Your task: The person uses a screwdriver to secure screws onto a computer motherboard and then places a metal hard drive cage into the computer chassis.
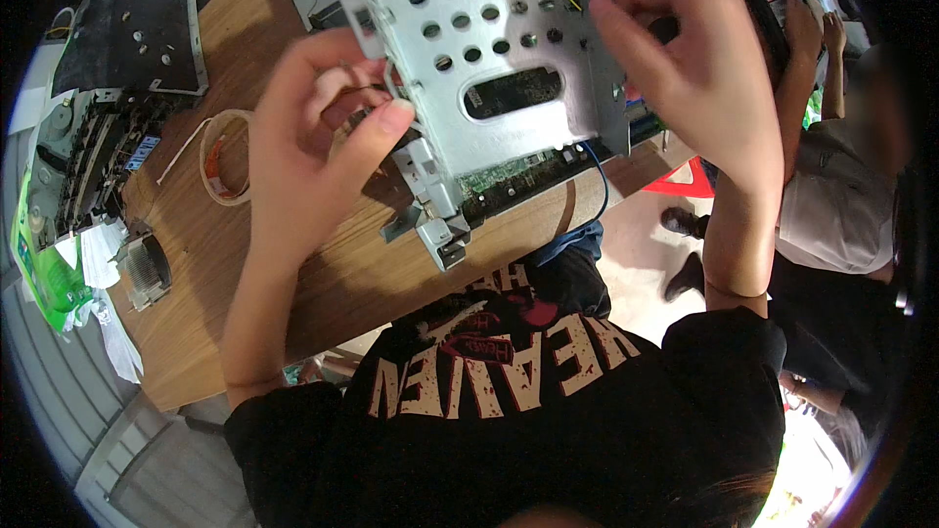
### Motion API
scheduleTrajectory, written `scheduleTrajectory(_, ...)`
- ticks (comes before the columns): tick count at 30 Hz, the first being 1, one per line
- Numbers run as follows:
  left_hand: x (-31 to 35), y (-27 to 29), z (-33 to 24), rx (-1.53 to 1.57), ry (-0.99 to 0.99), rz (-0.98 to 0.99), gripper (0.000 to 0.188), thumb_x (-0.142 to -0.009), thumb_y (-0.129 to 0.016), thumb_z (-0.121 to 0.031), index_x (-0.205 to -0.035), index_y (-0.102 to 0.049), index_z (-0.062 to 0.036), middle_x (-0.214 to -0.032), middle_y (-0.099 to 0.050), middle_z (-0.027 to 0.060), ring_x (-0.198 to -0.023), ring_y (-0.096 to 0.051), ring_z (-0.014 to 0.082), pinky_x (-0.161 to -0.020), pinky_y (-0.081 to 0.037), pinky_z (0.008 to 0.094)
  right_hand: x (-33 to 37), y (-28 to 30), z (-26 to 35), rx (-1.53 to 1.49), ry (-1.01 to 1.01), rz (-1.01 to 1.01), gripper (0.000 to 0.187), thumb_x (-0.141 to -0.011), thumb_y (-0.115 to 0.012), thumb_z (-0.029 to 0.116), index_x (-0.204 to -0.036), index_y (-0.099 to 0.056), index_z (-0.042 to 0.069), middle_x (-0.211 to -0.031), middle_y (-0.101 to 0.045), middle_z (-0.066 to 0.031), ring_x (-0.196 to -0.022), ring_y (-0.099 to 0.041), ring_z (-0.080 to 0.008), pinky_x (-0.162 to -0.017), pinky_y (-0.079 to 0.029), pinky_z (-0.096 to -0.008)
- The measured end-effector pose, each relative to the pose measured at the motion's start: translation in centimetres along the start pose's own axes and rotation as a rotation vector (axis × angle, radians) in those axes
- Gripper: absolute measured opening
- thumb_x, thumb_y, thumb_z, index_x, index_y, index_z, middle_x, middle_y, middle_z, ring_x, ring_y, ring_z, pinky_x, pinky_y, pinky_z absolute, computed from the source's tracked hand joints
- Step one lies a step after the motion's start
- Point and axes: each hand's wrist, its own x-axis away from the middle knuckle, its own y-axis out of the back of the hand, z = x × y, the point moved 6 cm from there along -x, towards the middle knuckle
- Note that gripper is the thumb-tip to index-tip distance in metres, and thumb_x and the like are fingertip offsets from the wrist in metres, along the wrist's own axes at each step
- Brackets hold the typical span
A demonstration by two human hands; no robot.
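A silvery metal drive bracket with rows of round holes and one long slot stands tilted over an opened metal computer chassis. My left hand is closed at the bracket's left edge, thumb and fingers pinching its bent rim. Over the right side of the bracket is my right hand, slightly blurred, its thumb apart from the curled fingers and nothing visible between them. Beneath the bracket shows part of a green circuit board. A thin blue cable loops out from the chassis front.
On the wooden table lie a tape roll, a finned heat sink and dismantled electronic parts. A dark perforated panel leans at far left. Another person works at the right, near a red stool.
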Motion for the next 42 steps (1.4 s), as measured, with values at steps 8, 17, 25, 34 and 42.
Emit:
scheduleTrajectory(8,-2.8,0.9,-4.3,0.112,0.050,0.090,0.064,-0.069,-0.068,0.007,-0.127,-0.041,0.0043,-0.128,-0.049,0.0168,-0.115,-0.050,0.0248,-0.097,-0.041,0.0375,2.5,5.7,1.6,-0.336,0.214,-0.369,0.056,-0.079,-0.056,-0.001,-0.130,-0.033,0.002,-0.134,-0.038,-0.0213,-0.057,-0.060,-0.0151,-0.051,-0.049,-0.0251)
scheduleTrajectory(17,-1.0,-1.1,-5.4,-0.648,-0.691,0.275,0.041,-0.065,-0.067,-0.001,-0.105,-0.063,-0.0078,-0.111,-0.060,0.0121,-0.107,-0.056,0.0302,-0.089,-0.047,0.0337,4.8,1.0,-2.8,-0.748,-0.103,-0.008,0.032,-0.091,-0.052,0.027,-0.107,-0.038,0.003,-0.115,-0.058,-0.0236,-0.044,-0.050,-0.0037,-0.036,-0.034,-0.0139)
scheduleTrajectory(25,0.0,-3.3,-3.3,-0.708,-0.599,0.412,0.038,-0.066,-0.065,-0.005,-0.104,-0.065,-0.0108,-0.109,-0.059,0.0069,-0.102,-0.058,0.0282,-0.084,-0.050,0.0365,6.1,-1.8,-5.0,-0.725,-0.244,0.041,0.024,-0.082,-0.060,0.002,-0.099,-0.044,0.007,-0.117,-0.059,-0.0138,-0.062,-0.054,-0.0044,-0.041,-0.039,-0.0174)
scheduleTrajectory(34,-0.5,-3.4,-2.5,-0.745,-0.448,0.527,0.038,-0.068,-0.064,-0.004,-0.105,-0.066,-0.0136,-0.110,-0.059,0.0063,-0.104,-0.056,0.0260,-0.085,-0.048,0.0344,5.3,-2.4,-5.4,-0.683,-0.293,0.115,0.019,-0.084,-0.057,0.002,-0.100,-0.049,0.007,-0.121,-0.057,-0.0096,-0.068,-0.055,-0.0042,-0.044,-0.040,-0.0168)
scheduleTrajectory(42,-0.6,-3.0,-1.9,-0.587,-0.492,0.476,0.034,-0.068,-0.064,-0.004,-0.100,-0.068,-0.0131,-0.105,-0.063,0.0053,-0.098,-0.059,0.0253,-0.081,-0.049,0.0332,5.6,-2.5,-5.5,-0.637,-0.283,0.102,0.022,-0.083,-0.057,0.000,-0.103,-0.051,0.005,-0.125,-0.055,-0.0112,-0.060,-0.053,-0.0023,-0.043,-0.037,-0.0160)
